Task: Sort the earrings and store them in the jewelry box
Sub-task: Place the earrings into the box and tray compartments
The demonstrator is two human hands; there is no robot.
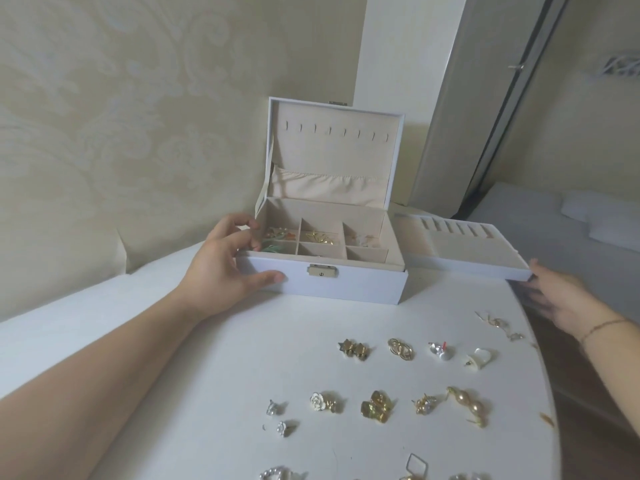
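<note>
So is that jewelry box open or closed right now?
Open: the jewelry box has its lid standing upright, exposing compartments, some already holding earrings.

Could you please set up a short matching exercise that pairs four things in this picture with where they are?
Things:
1. left hand
2. right hand
3. gold leaf earrings
4. star earrings

Places:
A. on the table, nearer than the box
B. at the tray's near corner
C. in a back compartment
D. on the jewelry box's left front corner

Pairs: 1-D, 2-B, 3-C, 4-A
</note>
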